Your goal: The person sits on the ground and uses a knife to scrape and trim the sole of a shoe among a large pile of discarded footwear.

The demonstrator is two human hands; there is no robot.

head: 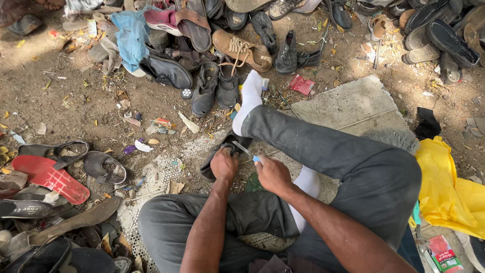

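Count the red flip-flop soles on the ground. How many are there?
1. The red sole lies on the dirt at the left, beside dark sandals, away from the hands. More could be hidden in the shoe piles.

Open-air cobbler's spot: worn shoes (242, 50) heaped on bare dirt ground (76, 101).

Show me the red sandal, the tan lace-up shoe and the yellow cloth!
red sandal (50, 178), head view, middle of its sole.
tan lace-up shoe (241, 49), head view, on its laces.
yellow cloth (444, 189), head view, its middle fold.
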